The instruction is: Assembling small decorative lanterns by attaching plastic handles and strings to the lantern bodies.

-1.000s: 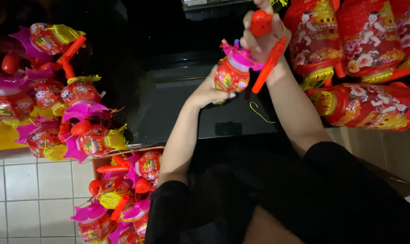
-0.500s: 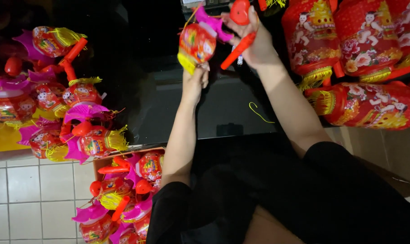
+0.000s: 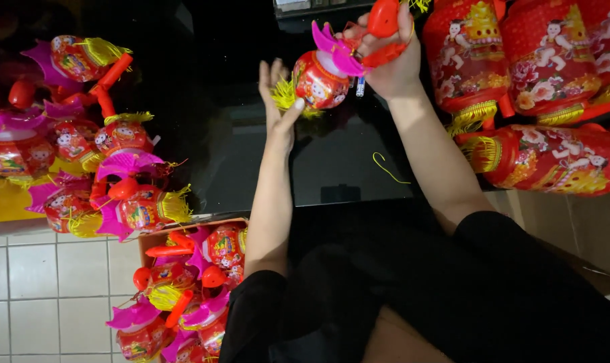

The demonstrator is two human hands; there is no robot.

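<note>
My right hand (image 3: 392, 64) is raised over the dark counter (image 3: 345, 161) and grips the red plastic handle of a small toy lantern (image 3: 321, 77). The lantern is round and red with a pink petal top and a yellow tassel, and it hangs to the left of that hand. My left hand (image 3: 276, 94) is held up just left of the lantern with flat fingers apart, its thumb at the yellow tassel. It holds nothing.
Large red lanterns (image 3: 533, 74) with yellow fringes crowd the right side. A heap of small lanterns (image 3: 110, 154) lies on the left, and a cardboard box (image 3: 184, 282) with more stands on the tiled floor. A yellow thread (image 3: 385, 168) lies on the counter.
Both hands lifted the lantern from chest height toward the top of view. My left hand let go of its body and opened beside it; the lantern now hangs from my right hand.
</note>
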